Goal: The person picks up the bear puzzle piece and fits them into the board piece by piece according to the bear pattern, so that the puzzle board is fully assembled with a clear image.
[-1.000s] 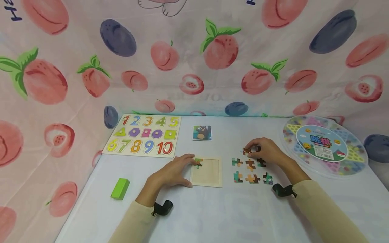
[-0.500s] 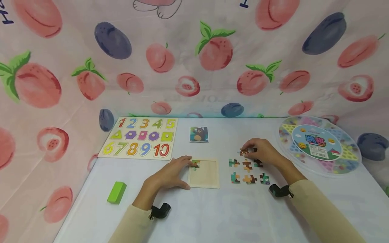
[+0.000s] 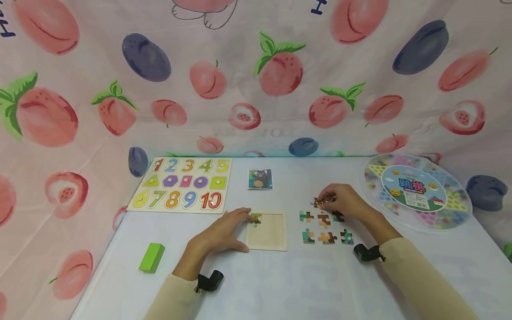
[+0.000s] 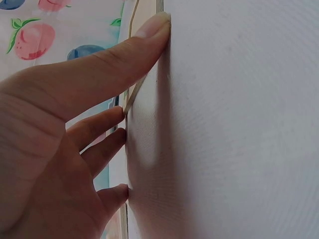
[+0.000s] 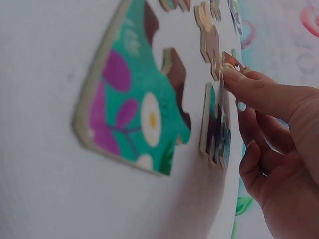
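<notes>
My left hand (image 3: 218, 233) rests at the left side of a shallow wooden puzzle tray (image 3: 267, 235), its thumb and fingertips touching the edge, seen closely in the left wrist view. In the tray's upper left corner lies one green and brown puzzle piece (image 3: 256, 219). To the right, my right hand (image 3: 347, 201) pinches a brown puzzle piece (image 3: 317, 202) between thumb and finger, just above the rows of loose pieces. The fingers cover part of that piece. Several loose jigsaw pieces (image 3: 328, 238) lie below it; one with a flower (image 5: 134, 109) looms large in the right wrist view.
A picture card (image 3: 260, 179) of a bear lies behind the tray. At the back left is a number and shape board (image 3: 180, 185). A green block (image 3: 152, 258) lies front left. A round Chinese checkers box (image 3: 418, 191) sits at the right, near the hanging fruit-print cloth (image 3: 236, 80).
The head view has shifted slightly, moving the whole scene a bit left and down. My left hand stays at the tray; the right keeps pinching the brown piece in nearly the same spot.
</notes>
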The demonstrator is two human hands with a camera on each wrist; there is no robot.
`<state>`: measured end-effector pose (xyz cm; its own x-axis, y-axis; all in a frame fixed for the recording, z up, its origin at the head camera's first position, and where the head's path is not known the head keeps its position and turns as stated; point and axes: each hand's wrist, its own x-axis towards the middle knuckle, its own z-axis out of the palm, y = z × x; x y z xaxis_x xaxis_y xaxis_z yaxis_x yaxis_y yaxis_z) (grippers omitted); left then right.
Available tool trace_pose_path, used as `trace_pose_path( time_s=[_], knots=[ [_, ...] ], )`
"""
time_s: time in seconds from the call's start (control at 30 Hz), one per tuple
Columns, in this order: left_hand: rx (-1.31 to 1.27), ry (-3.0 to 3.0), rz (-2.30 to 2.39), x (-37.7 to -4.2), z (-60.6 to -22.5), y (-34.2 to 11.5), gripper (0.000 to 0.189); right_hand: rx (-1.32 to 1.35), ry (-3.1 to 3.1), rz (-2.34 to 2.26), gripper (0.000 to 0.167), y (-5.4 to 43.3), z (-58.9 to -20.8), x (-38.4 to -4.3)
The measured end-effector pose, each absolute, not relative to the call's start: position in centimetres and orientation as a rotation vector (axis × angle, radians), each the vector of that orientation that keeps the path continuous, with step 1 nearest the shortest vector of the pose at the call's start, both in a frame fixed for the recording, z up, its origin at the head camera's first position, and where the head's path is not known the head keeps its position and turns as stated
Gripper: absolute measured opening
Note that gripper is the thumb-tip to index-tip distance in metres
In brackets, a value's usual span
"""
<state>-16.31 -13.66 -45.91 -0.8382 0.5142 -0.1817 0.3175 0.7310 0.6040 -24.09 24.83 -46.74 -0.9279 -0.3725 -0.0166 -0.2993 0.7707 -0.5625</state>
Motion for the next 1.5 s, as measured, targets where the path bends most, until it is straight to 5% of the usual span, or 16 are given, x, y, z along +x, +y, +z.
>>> trace_pose_path(
  time_s=[0.47, 1.5],
  knots=[
    [0.644, 2.586, 0.824, -16.4, -45.8, -13.8, 0.073, -0.652, 2.606, -1.154, 0.024, 23.9, -44.9, -23.6],
    [0.625, 2.570, 0.815, -16.6, -45.5, -13.9, 0.073, -0.939, 2.496, -1.152, 0.025, 12.9, -44.9, -21.7]
  ],
)
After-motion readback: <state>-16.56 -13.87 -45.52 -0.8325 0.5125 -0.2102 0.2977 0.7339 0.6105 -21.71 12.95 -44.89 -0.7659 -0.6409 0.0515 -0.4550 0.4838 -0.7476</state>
